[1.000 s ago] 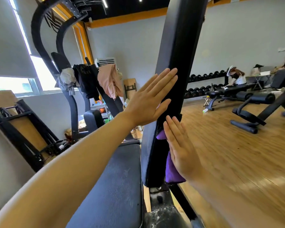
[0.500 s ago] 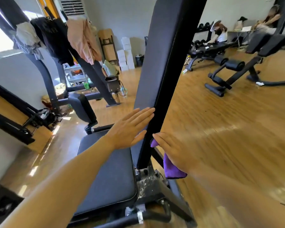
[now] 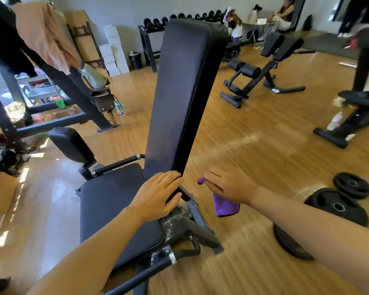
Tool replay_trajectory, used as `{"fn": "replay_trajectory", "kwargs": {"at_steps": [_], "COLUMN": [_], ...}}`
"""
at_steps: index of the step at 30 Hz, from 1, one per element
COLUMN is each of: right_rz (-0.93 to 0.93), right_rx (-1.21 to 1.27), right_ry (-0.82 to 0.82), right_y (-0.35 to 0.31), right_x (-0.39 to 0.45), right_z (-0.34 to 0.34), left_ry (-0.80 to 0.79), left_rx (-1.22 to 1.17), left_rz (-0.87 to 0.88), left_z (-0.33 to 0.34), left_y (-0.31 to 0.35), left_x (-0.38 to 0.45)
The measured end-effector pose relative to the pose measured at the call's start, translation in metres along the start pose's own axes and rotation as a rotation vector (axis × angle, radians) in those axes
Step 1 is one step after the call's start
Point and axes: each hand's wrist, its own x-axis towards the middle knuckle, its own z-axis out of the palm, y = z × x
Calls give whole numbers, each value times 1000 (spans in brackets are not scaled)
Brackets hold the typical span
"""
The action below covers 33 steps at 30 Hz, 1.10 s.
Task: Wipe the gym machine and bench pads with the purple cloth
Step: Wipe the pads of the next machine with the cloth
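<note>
A black bench stands in front of me with its back pad (image 3: 179, 99) raised steeply and its seat pad (image 3: 113, 209) flat below. My left hand (image 3: 156, 196) rests with straight fingers on the bottom edge of the back pad, near the hinge. Just right of the pad, my right hand (image 3: 228, 186) holds the purple cloth (image 3: 224, 206); the cloth hangs below my palm and a purple tip shows by my fingertips. The right hand and cloth are off the pad, above the floor.
Black weight plates (image 3: 337, 206) lie on the wooden floor at right. Another bench (image 3: 262, 75) and a machine base (image 3: 349, 122) stand farther right. A rack draped with clothes (image 3: 45, 37) is at left; a dumbbell rack (image 3: 156, 28) and seated people are at the back wall.
Both hands have slid down the back pad from its middle to its bottom end. The right hand with the cloth has come away from the pad's side. My view has tilted downward.
</note>
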Motion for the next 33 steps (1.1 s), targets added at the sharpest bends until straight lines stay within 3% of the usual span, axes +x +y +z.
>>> {"fn": "replay_trajectory", "kwargs": {"at_steps": [6,16,23,33], "right_rz": [69,276,498,627], "right_rx": [-230,-378,-456,-611], "right_ry": [11,-2,12,-111], "right_y": [6,38,100,199], "right_x": [-65,-195,-289,-381], "right_z": [-43,-113,-157,-205], "left_ry": [28,110,139,186], "left_rx": [-172,-329,-366,-430], "left_rz": [112,362,529,659], "left_z": [38,99,145,207], "left_y": [35,122,210,295], "left_x": [33,143,258,391]}}
